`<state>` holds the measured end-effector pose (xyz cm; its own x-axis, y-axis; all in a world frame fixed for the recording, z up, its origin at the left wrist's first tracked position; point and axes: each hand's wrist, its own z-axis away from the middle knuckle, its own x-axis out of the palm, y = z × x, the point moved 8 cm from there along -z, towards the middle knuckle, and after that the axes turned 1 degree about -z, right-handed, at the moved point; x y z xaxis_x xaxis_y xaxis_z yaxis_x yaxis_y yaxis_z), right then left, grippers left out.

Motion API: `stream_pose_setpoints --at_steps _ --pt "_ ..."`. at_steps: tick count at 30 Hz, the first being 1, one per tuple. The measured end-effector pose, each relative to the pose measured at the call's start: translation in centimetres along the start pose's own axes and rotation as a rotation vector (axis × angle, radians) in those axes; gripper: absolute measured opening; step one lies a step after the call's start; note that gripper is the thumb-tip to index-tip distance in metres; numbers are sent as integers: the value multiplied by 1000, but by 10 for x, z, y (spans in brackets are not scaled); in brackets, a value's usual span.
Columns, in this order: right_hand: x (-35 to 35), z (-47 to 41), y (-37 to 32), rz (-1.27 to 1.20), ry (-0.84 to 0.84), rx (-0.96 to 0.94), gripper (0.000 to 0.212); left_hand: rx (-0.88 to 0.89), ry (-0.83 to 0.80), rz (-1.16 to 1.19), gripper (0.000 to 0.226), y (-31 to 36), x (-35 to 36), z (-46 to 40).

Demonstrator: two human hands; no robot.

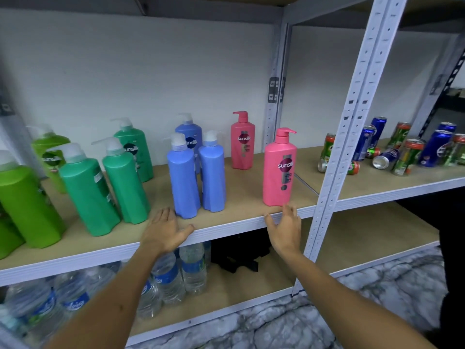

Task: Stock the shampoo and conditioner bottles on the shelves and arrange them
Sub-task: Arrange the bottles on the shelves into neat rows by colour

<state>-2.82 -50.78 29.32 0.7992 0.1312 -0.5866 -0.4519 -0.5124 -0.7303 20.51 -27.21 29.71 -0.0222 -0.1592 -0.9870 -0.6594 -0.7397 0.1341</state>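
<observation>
While both hands hover at the shelf's front edge, the front pink bottle [279, 170] stands upright near that edge, its label facing out, just at twelve o'clock from the right hand [285, 226]. A second pink bottle [242, 142] stands farther back, at about eleven o'clock from the first. At nine o'clock from the front pink one come three blue bottles [196, 172], two in front with their backs turned out and one behind them showing its label. Farther toward nine o'clock stand the dark green bottles [113, 182], then the light green bottles [27, 197] at the picture's left side.

The left hand [166, 230] lies with fingers spread and straight, fingertips near the base of the nearest blue bottle, its grip holding nothing. The right hand is likewise spread, fingers relaxed, thumb at the metal lip of the shelf [234, 222]; whether it touches the pink bottle cannot be told.

At three o'clock, past the grey upright post [347, 137], drink cans [392, 149] stand and lie on the neighbouring shelf. At six o'clock, on the lower shelf, stand water bottles [176, 275] beside a dark object [241, 255].
</observation>
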Motion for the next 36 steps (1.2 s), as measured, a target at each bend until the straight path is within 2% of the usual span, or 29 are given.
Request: stream_pose_setpoints --at_steps 2,5,13,15,17,19,22,25,30,33,36 --pt "6 10 -15 62 -21 -120 21 2 -18 18 90 -1 0 8" --pt "21 25 -36 120 -82 -225 18 11 -51 55 90 -2 -1 20" --pt "57 35 -87 338 -278 -372 36 -19 -68 199 81 -7 -8 35" --pt "63 33 -94 343 -351 -354 37 -57 -47 274 68 -9 -10 33" --pt "66 29 -97 266 -433 -287 38 -126 8 377 46 -15 -14 28" --pt "70 22 -99 158 -486 -212 43 -179 66 436 36 -19 -17 25" --pt "78 7 -104 -137 -487 -37 63 -227 97 501 44 -22 -13 17" --pt "87 -4 -111 -338 -443 58 81 -249 122 634 68 -21 -11 7" --pt "104 -19 -120 -427 -451 -14 68 -183 289 935 82 -9 -23 -13" --pt "111 -29 -114 -406 -463 -47 74 -181 347 932 97 -2 -28 -18" --pt "112 -33 -114 -441 -494 -69 66 -191 354 919 95 -2 -28 -21"
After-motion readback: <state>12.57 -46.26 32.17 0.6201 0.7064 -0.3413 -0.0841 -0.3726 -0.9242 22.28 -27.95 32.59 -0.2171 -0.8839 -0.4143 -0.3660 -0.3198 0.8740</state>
